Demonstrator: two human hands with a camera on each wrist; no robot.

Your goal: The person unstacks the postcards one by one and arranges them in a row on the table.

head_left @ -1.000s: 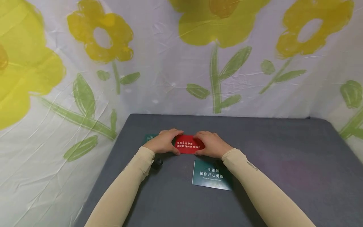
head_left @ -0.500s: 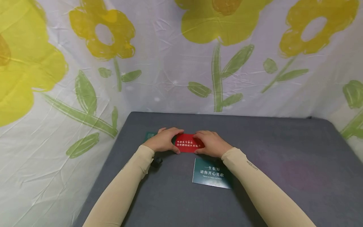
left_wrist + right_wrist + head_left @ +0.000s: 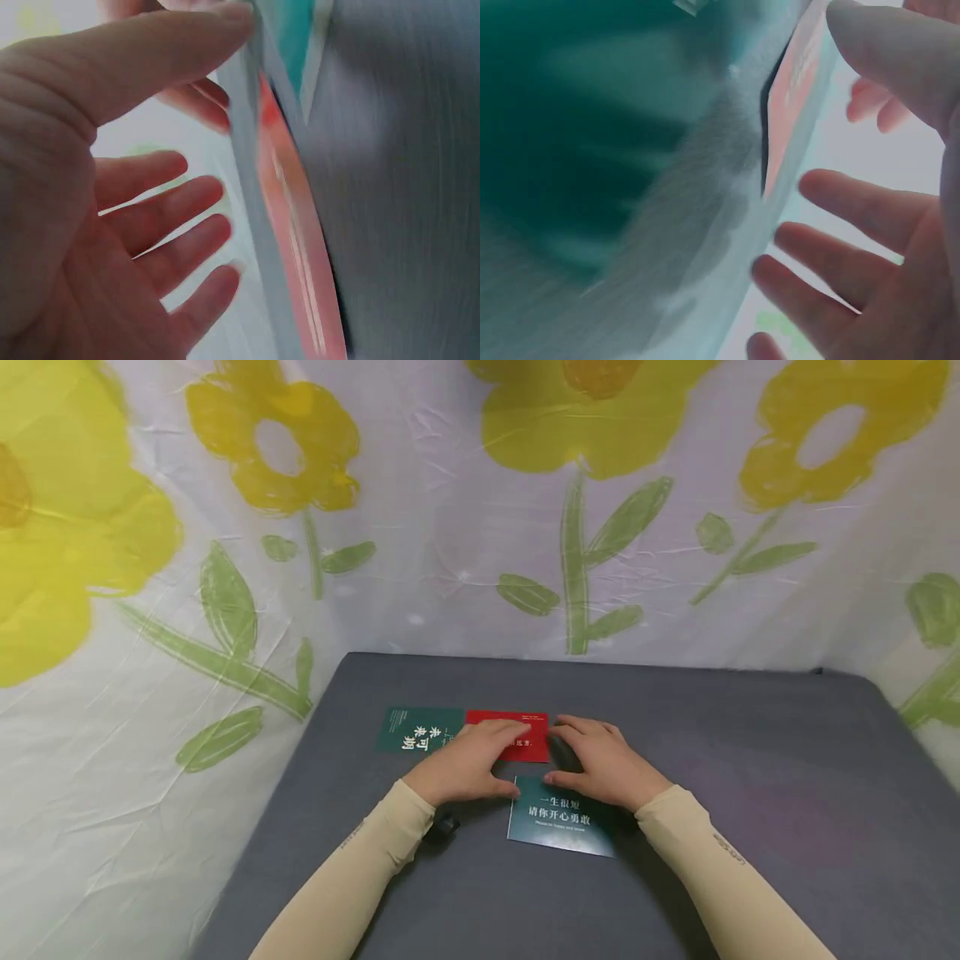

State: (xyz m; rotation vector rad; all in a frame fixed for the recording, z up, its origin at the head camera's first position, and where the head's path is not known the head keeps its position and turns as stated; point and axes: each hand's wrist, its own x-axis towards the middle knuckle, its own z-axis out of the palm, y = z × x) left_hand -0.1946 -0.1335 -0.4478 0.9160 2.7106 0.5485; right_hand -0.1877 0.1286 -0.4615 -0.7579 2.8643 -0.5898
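Observation:
In the head view a red card (image 3: pixel 536 743) with white lettering lies beside a green card (image 3: pixel 405 731), their short edges meeting. Closer to me is a second green card (image 3: pixel 558 822) with white writing. My left hand (image 3: pixel 468 764) hovers with fingers spread, hiding part of the red card, its thumb tip at the near green card's left corner. To the right, my right hand (image 3: pixel 603 764) has its thumb over that card's far edge. Both wrist views show loosely extended fingers with nothing between them; the red card (image 3: pixel 296 247) lies beyond the left hand's fingertips.
All three cards lie on a grey table (image 3: pixel 750 752). A white curtain (image 3: pixel 420 527) printed with yellow flowers hangs behind the table and along its left side. Small dark wrist cameras sit under the wrists, one (image 3: pixel 442 827) showing at the left.
Both hands have let go of the red card and moved toward me and to the right, over the near green card. More of the far green card now shows.

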